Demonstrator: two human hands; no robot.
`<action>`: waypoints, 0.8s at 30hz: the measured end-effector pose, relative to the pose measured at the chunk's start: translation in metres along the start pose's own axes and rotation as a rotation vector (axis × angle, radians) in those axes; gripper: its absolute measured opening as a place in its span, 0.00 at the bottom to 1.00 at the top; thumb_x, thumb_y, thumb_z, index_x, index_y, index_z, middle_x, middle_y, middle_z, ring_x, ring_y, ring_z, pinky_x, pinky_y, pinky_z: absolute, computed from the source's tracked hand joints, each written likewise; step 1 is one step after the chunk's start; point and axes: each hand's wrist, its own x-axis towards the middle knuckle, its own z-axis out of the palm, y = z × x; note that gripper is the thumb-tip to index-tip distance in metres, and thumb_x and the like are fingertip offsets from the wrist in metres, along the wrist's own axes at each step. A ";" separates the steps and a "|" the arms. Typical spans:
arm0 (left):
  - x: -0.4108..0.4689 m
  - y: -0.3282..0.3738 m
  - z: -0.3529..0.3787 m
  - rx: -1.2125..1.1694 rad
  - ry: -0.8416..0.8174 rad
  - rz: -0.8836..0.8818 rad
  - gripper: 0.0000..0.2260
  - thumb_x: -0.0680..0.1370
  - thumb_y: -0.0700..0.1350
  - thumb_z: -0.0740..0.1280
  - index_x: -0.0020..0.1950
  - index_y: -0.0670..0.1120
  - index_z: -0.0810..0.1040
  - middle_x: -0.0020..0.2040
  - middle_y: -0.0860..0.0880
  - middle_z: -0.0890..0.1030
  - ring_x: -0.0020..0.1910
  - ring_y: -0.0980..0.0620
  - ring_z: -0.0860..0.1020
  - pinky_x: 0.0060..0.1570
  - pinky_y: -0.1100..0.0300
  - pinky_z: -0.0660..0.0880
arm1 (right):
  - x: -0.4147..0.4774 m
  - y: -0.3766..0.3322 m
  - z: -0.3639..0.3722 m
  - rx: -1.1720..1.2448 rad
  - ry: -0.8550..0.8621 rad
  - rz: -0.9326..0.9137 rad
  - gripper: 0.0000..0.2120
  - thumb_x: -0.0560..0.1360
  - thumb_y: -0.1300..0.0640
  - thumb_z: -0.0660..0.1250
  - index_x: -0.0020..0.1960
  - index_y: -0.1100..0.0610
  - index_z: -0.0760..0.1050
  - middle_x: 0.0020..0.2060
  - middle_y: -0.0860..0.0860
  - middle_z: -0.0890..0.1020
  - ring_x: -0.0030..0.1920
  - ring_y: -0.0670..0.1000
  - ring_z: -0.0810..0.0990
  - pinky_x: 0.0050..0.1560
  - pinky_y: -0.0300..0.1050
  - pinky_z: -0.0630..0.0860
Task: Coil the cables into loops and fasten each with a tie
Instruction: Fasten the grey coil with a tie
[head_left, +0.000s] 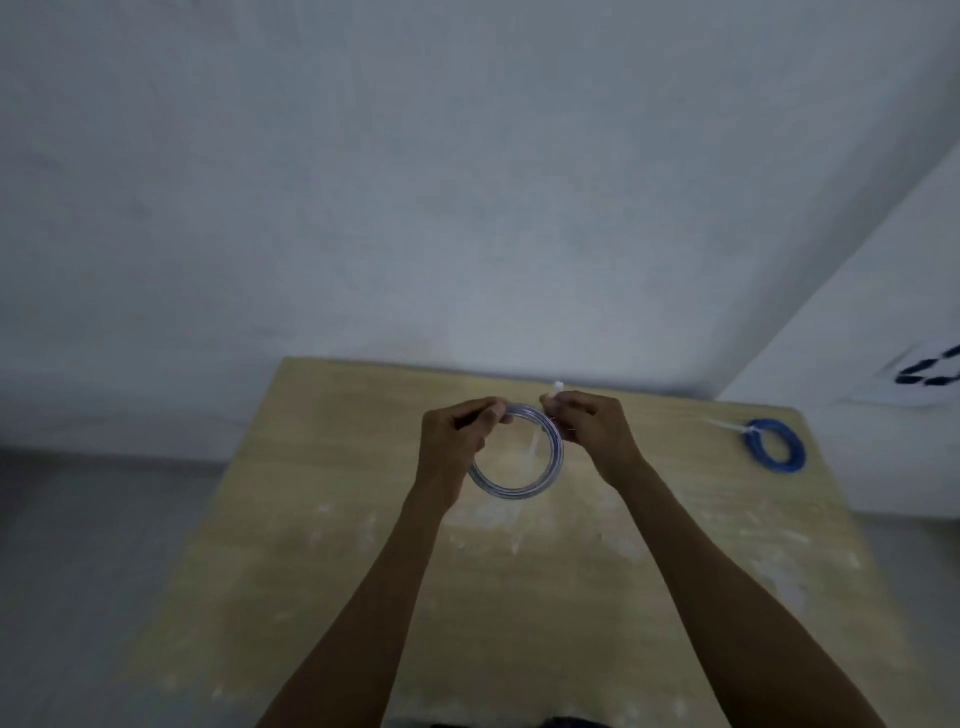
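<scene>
As left hand (452, 441), right hand (592, 431) grip coil (519, 491), second coil (776, 447) rests.

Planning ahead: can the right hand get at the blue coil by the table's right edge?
Probably not yet: the right hand pinches the tie at the pale coil. Once freed, likely yes; nothing stands between it and the blue coil.

A light wooden table (363, 545) bears a tied blue cable coil (775, 445).

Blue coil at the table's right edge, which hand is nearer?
Right. The right hand, holding the pale coil, is left of the blue coil; the left hand farther left.
</scene>
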 end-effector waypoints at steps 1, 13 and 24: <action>0.001 0.008 0.012 0.000 -0.029 0.012 0.05 0.79 0.41 0.72 0.51 0.46 0.89 0.42 0.41 0.87 0.31 0.56 0.70 0.33 0.59 0.66 | -0.003 -0.016 -0.006 -0.012 -0.022 -0.021 0.05 0.76 0.66 0.73 0.43 0.59 0.87 0.40 0.60 0.85 0.40 0.54 0.81 0.49 0.50 0.81; 0.006 0.055 0.106 0.059 -0.196 0.162 0.07 0.79 0.40 0.73 0.54 0.40 0.87 0.44 0.45 0.88 0.33 0.61 0.77 0.34 0.67 0.72 | -0.026 -0.085 -0.078 0.020 0.099 -0.106 0.05 0.76 0.66 0.71 0.47 0.64 0.86 0.44 0.61 0.87 0.39 0.53 0.83 0.45 0.45 0.80; 0.024 0.075 0.131 0.156 -0.254 0.115 0.04 0.79 0.41 0.72 0.48 0.42 0.87 0.42 0.42 0.87 0.32 0.61 0.78 0.35 0.66 0.74 | -0.022 -0.094 -0.092 -0.037 0.224 -0.247 0.05 0.76 0.65 0.72 0.47 0.62 0.87 0.44 0.56 0.88 0.47 0.53 0.86 0.54 0.45 0.80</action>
